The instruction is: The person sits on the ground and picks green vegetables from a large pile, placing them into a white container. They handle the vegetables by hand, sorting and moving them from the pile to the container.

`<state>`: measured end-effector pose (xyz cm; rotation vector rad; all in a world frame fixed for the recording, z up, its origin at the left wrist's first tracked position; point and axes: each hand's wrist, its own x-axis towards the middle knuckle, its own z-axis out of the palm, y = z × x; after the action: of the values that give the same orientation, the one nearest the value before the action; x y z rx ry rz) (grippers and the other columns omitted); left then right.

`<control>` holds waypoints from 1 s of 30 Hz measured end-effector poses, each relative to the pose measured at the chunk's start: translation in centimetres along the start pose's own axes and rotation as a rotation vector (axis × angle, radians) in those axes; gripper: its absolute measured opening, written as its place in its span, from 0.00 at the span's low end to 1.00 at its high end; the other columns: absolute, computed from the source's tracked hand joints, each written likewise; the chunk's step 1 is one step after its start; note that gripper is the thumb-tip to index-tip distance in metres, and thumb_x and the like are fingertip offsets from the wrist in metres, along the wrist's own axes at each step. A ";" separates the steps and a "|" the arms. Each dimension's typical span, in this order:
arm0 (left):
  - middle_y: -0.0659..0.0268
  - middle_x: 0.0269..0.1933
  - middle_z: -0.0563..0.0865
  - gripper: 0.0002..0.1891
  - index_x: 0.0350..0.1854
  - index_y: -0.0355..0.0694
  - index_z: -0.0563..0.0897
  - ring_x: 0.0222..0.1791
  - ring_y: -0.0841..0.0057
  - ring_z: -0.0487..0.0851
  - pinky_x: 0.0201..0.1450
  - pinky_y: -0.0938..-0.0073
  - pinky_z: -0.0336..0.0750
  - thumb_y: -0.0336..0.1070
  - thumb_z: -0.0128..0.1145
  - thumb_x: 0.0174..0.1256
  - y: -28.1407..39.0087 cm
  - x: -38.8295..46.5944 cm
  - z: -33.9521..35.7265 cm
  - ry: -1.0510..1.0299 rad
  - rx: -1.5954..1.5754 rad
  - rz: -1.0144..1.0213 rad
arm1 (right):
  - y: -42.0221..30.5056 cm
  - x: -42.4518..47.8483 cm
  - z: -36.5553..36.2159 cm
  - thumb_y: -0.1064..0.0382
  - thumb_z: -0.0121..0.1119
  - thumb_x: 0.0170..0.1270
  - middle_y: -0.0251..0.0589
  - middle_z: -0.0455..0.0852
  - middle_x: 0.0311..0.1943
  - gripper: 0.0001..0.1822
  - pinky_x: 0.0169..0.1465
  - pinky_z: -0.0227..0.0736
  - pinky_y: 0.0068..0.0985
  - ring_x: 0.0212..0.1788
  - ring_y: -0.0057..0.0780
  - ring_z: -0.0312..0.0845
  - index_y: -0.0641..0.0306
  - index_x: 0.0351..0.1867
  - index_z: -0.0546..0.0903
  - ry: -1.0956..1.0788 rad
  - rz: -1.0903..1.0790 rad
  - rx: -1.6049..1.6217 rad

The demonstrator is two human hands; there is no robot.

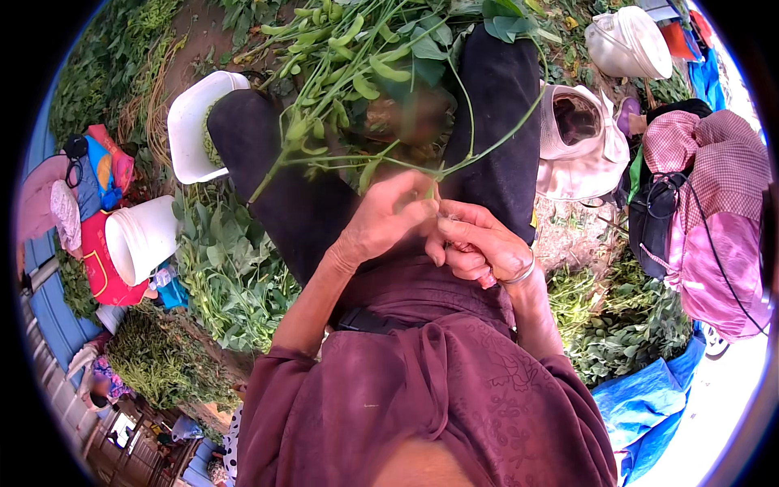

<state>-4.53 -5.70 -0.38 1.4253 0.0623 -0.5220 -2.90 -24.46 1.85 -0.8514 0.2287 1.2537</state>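
Note:
My left hand [392,210] pinches a green pod [431,191] and thin stem between thumb and forefinger. The bean plant [331,79], apparently soybean with plump green pods and some leaves, spreads across the gap between my dark-trousered knees. Its cut stem end points down left. Close against the left fingertips is my right hand [481,240], its fingers curled and a bracelet on the wrist. A small reddish, crumpled thing [487,280] shows between those curled fingers; what it is cannot be made out. The fingertips partly hide where the two hands meet.
Beside my left knee stands a white bucket [195,128] with green pods inside. Another white bucket [143,237] is farther left, a lidded one [630,42] at far right. A pale hat [581,143] lies near my right knee. People sit on both sides among piled plants [237,274].

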 end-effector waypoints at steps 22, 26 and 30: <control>0.78 0.23 0.69 0.11 0.38 0.40 0.77 0.18 0.92 0.60 0.20 0.89 0.54 0.42 0.47 0.69 -0.3 -1.6 -0.5 -0.088 -0.353 -0.271 | -1.3 -0.9 3.4 0.65 0.45 0.67 0.29 0.76 0.23 0.12 0.21 0.56 0.10 0.17 0.08 0.60 0.66 0.48 0.73 0.079 -0.115 -0.690; 0.79 0.20 0.65 0.11 0.38 0.39 0.75 0.16 0.93 0.56 0.16 0.89 0.48 0.42 0.49 0.69 -0.7 -4.2 -2.1 -0.161 -0.448 -0.351 | -3.9 0.8 5.6 0.69 0.51 0.64 0.40 0.77 0.22 0.12 0.31 0.68 0.22 0.24 0.25 0.73 0.67 0.48 0.73 0.281 -0.309 -0.933; 0.79 0.20 0.63 0.08 0.36 0.36 0.74 0.16 0.93 0.55 0.15 0.88 0.48 0.37 0.48 0.70 -0.8 -9.3 -6.0 -0.103 -0.467 -0.440 | -6.0 6.9 6.4 0.68 0.55 0.60 0.56 0.80 0.28 0.11 0.35 0.71 0.38 0.33 0.56 0.77 0.67 0.42 0.71 0.313 -0.723 -1.339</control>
<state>-11.46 2.86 1.12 0.9223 0.3967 -0.8783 2.99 -15.44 4.78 -2.0357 -0.7242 0.4392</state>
